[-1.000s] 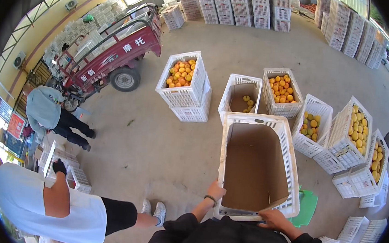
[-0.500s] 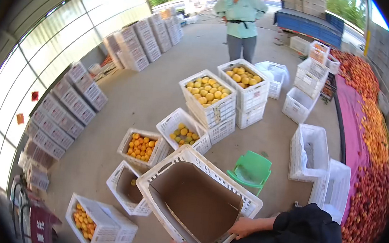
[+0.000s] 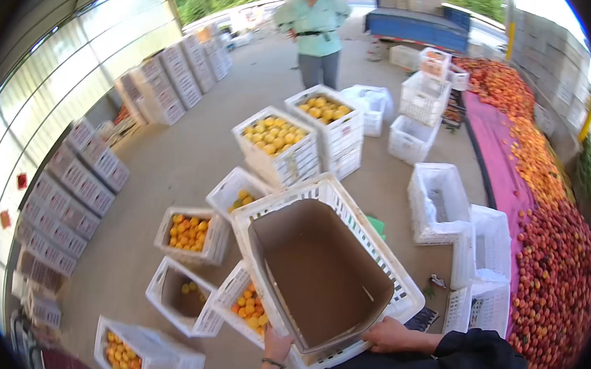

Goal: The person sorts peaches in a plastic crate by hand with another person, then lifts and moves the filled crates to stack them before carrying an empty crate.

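Observation:
A white plastic crate (image 3: 406, 301) lined with brown cardboard (image 3: 312, 270) is held up, tilted, in front of my body. Nothing but the lining shows inside it. My left hand (image 3: 277, 344), with a bracelet at the wrist, is closed on its near left rim. On the near right side of the same crate, my right hand (image 3: 393, 336) has its fingers wrapped over the edge. Just below and left of my left hand, a crate of orange fruit (image 3: 251, 310) is partly hidden by the held crate. A green chair (image 3: 376, 225) is mostly covered behind it.
Stacked crates of yellow fruit (image 3: 273, 137) stand ahead, with a person (image 3: 316, 32) behind them. Lined crates (image 3: 441, 204) stand at right, beside a long heap of red fruit (image 3: 554, 284) on a pink sheet (image 3: 489, 138). Stacked boxes (image 3: 73, 193) line the left. More fruit crates (image 3: 192, 235) sit nearby.
My view has swung to the right. The held crate has come higher and covers most of the green chair. My left hand shows more fully, and a crate of orange fruit has come into sight beneath.

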`<action>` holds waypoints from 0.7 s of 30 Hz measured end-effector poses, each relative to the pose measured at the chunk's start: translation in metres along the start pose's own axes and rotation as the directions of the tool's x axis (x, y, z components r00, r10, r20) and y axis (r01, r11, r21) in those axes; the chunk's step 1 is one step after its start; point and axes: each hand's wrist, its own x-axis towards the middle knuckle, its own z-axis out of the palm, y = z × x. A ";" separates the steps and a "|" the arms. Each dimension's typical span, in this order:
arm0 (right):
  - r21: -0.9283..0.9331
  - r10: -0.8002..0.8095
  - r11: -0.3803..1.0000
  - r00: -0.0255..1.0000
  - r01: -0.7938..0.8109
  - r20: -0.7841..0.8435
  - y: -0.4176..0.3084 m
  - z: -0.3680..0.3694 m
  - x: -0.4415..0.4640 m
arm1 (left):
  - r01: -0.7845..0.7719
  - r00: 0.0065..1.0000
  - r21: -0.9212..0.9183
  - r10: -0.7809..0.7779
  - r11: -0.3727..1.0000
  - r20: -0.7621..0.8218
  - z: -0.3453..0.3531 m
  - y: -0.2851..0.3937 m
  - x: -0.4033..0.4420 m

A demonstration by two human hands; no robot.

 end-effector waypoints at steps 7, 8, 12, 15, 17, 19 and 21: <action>0.126 0.095 0.989 0.990 -0.081 -0.108 0.016 0.017 -0.035 | -0.322 0.903 0.088 0.278 0.943 0.327 0.018 0.092 0.029; 0.158 0.109 0.984 0.986 -0.088 -0.125 0.021 0.017 -0.038 | -0.330 0.900 0.088 0.285 0.940 0.331 0.025 0.092 0.032; 0.249 0.189 0.957 0.971 -0.149 -0.147 0.033 0.011 -0.054 | -0.376 0.830 0.043 0.316 0.926 0.460 0.046 0.073 0.058; 0.328 0.251 0.925 0.958 -0.194 -0.139 0.047 0.018 -0.060 | -0.123 0.809 -0.067 0.139 0.990 0.571 0.062 0.073 0.075; 0.351 0.279 0.909 0.953 -0.224 -0.115 0.059 0.009 -0.063 | -0.144 0.783 -0.087 0.168 0.986 0.599 0.072 0.083 0.089; 0.336 0.289 0.918 0.935 -0.210 -0.207 0.076 0.012 -0.061 | -0.168 0.755 -0.113 0.202 0.979 0.624 0.083 0.092 0.103; 0.394 0.357 0.873 0.928 -0.289 -0.111 0.088 -0.009 -0.064 | -0.294 0.803 0.069 0.207 0.953 0.560 0.095 0.095 0.115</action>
